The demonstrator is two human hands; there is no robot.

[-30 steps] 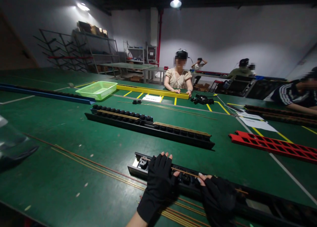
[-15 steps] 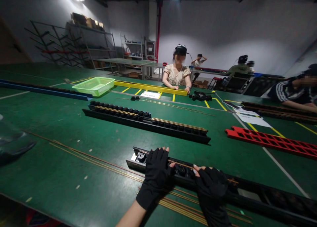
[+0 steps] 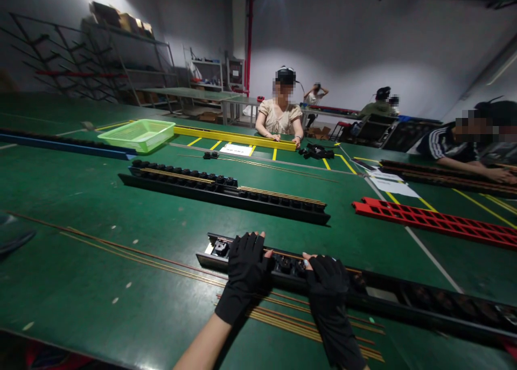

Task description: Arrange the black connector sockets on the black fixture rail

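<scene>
My left hand [image 3: 247, 263], in a black fingerless glove, lies over the left end of a long black channel rail [image 3: 212, 259]. Its fingers are together and curl over the far wall, with the thumb beside a thin copper-coloured rod [image 3: 283, 253]. Farther right, my right hand [image 3: 328, 281], gloved the same way, has its fingers closed at that rod, which runs along the channel between the hands. Black block-like parts [image 3: 285, 263] sit inside the channel, and one more block [image 3: 221, 246] shows at its left end. Both palms hide part of the rail.
Loose brass-coloured rods [image 3: 283, 322] lie under my wrists, others [image 3: 133, 257] to the left. Beyond stand a second black rail [image 3: 226, 197], a green basket [image 3: 141, 135], a yellow rail [image 3: 242, 138] and red rails [image 3: 436, 222]. Co-workers sit across and at right.
The view has shifted right, so everything appears farther left. My right hand has moved slightly closer to the left one along the rail. Both hands stay at the rail and rod.
</scene>
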